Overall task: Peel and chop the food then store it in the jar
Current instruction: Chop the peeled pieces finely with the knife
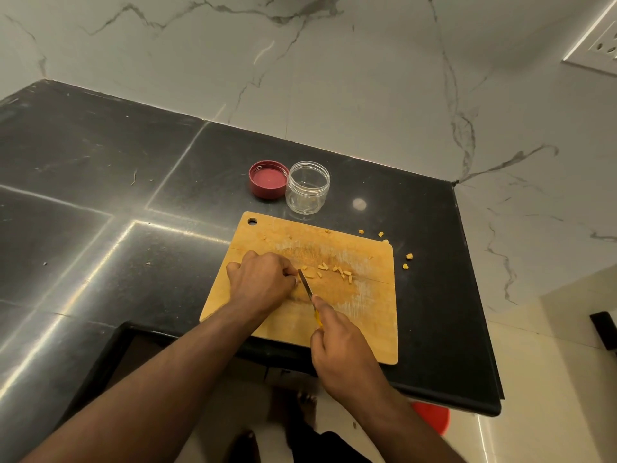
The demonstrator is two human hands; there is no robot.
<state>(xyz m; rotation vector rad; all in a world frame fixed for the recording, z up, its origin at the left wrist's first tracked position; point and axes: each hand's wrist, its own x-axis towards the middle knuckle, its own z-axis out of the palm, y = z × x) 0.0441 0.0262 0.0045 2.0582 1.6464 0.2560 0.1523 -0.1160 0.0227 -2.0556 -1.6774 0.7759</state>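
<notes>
Right hand (340,342) gripping knife (305,285), blade pointing 11 o'clock on board (374,329); left hand (262,279) curled, its contents hidden; jar (307,187) upright at 12.

Both forearms are bare from the bottom edge of the view up to the wrists — no sleeves, cuffs, watch or bracelet show on either. The left hand (263,282) and the right hand (344,345) are bare too, with no gloves and no rings that can be made out. Fine hair shows along the left forearm (173,372). Below the counter edge, the person's bare feet (305,407) are partly visible on the pale floor, without shoes or socks. A dark piece of clothing (320,446) appears at the very bottom — too little is seen to tell what garment it is.
</notes>
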